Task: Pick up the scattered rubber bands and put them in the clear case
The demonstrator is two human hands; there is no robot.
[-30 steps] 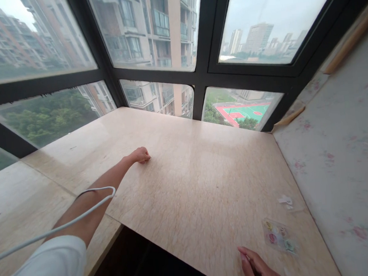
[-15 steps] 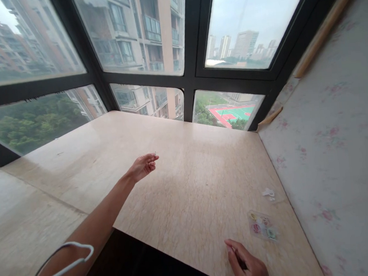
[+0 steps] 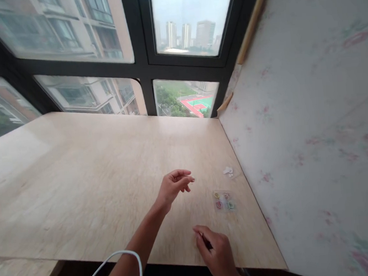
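My left hand (image 3: 174, 186) hovers over the pale marble-patterned surface, its fingers curled; a tiny pale thing shows by the fingertips, too small to name. Near the front edge, my right hand (image 3: 215, 248) has its thumb and forefinger pressed together, and whatever may lie between them is hidden. Beyond the right hand lies a clear divided box (image 3: 224, 201) with yellow, pink, red and green coiled items. Behind the box, close to the wall, rests a small white item (image 3: 228, 171) on what looks like clear plastic.
The marble-patterned surface (image 3: 88, 175) reaches back to dark window frames (image 3: 148, 87). A flower-patterned wall (image 3: 284, 117) bounds the right side. A white cable (image 3: 129, 251) loops over my left forearm.
The view has turned to the right. My left hand has moved right, nearer to the clear box and my right hand. The right hand keeps its pinched shape.
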